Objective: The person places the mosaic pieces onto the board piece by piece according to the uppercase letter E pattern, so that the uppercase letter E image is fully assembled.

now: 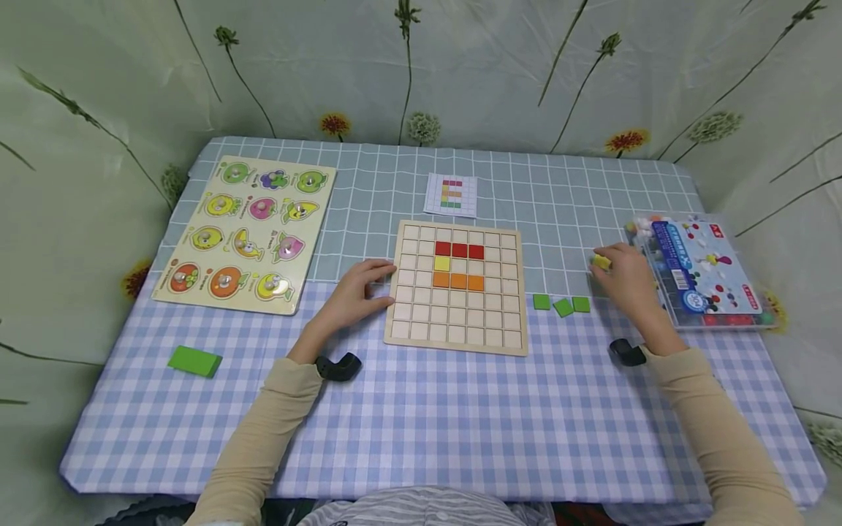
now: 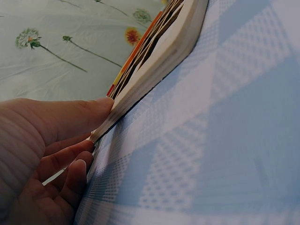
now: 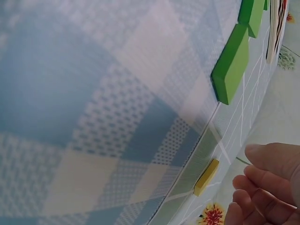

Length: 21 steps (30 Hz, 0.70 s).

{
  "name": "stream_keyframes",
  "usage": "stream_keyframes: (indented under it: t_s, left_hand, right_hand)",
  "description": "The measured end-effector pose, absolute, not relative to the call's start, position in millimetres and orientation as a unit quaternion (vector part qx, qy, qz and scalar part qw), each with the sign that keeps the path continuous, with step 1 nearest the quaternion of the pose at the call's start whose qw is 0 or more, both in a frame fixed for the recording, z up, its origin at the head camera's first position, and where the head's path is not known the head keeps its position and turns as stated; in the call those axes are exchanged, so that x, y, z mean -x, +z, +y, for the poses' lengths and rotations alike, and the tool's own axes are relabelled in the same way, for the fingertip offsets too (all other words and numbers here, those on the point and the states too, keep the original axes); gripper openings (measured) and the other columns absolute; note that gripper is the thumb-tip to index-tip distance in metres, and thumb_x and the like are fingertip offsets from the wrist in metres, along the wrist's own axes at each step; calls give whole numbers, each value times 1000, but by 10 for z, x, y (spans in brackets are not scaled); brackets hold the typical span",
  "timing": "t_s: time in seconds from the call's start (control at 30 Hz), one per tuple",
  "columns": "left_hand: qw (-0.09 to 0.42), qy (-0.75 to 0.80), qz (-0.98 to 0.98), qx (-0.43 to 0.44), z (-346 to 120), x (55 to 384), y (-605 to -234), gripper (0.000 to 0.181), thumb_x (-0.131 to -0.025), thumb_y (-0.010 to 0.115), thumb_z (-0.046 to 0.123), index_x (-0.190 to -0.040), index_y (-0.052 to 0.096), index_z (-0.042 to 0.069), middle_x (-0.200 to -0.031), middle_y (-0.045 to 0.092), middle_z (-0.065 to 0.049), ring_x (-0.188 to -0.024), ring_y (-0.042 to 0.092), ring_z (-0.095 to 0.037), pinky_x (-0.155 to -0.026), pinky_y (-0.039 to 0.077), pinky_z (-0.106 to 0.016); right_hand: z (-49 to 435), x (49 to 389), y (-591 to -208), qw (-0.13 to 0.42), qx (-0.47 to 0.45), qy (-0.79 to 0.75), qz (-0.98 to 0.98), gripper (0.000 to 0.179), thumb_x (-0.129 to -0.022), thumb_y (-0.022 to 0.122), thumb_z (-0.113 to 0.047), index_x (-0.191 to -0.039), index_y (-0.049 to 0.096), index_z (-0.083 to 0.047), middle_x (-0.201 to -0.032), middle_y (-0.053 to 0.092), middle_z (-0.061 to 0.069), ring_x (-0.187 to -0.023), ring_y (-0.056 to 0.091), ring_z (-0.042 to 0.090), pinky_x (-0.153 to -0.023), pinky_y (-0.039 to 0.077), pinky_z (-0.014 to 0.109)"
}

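A wooden grid board (image 1: 457, 343) lies on the table, holding red tiles (image 1: 459, 250), a yellow tile (image 1: 442, 264) and orange tiles (image 1: 458, 280). My left hand (image 1: 360, 296) touches its left edge with thumb and fingertips; in the left wrist view the thumb (image 2: 79, 117) rests against the board's side (image 2: 154, 75). To the right, my right hand (image 1: 626, 281) is over a loose yellow tile (image 1: 600, 261). The right wrist view has that yellow tile (image 3: 206, 177) on the cloth, apart from the loosely bent fingers (image 3: 262, 187). Green tiles (image 1: 563, 307) lie right of the board.
Behind the board lies a pattern card (image 1: 430, 196). A fruit puzzle board (image 1: 263, 212) occupies the left, with a green block (image 1: 194, 361) in front of it. A clear plastic case (image 1: 723, 321) with a printed blue-and-white sheet sits beyond my right hand.
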State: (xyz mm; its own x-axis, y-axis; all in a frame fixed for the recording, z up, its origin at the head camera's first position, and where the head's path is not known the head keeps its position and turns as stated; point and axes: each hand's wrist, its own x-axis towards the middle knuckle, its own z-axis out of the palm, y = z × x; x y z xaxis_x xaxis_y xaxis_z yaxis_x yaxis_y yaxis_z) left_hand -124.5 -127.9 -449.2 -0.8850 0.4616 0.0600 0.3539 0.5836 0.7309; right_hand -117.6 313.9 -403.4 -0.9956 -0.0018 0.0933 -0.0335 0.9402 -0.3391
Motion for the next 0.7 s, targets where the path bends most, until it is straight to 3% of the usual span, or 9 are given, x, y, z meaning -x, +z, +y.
stream_keyframes:
  t_s: [0.2,0.37,0.47,0.7]
  left_hand:
    - [67,392,888,-231,-1281,1244,-4491,55,-81,73,16,-131,54,3,-136,51,-13,-99,51,-23,-74,43,-28]
    - [66,392,888,-232,-1279,1243,-4493,55,-81,73,16,-131,54,3,-136,51,-13,-99,51,-23,-74,43,-29]
    - [66,390,888,-233,-1279,1247,-4496,55,-81,72,16,-131,54,3,-135,51,-13,-98,51,-23,-74,43,-29]
    - [66,392,888,-231,-1278,1242,-4486,55,-81,73,16,-131,54,3,-135,51,-13,-97,51,-23,-73,43,-28]
  right_hand:
    - [3148,1190,-4028,27,6,175,-984,35,-88,58,-7,-117,57,13,-119,53,33,-110,48,47,-95,38,58]
    - [3172,1208,-4051,-23,12,161,-987,43,-89,54,-9,-125,48,15,-127,45,36,-115,43,51,-99,34,61]
    - [3185,1210,-4076,-33,-1,148,-988,42,-90,53,-8,-122,49,17,-123,46,38,-111,45,51,-96,36,61]
    - [3165,1196,-4079,4,-26,141,-990,30,-85,60,-7,-108,62,14,-101,58,34,-92,54,47,-78,42,56]
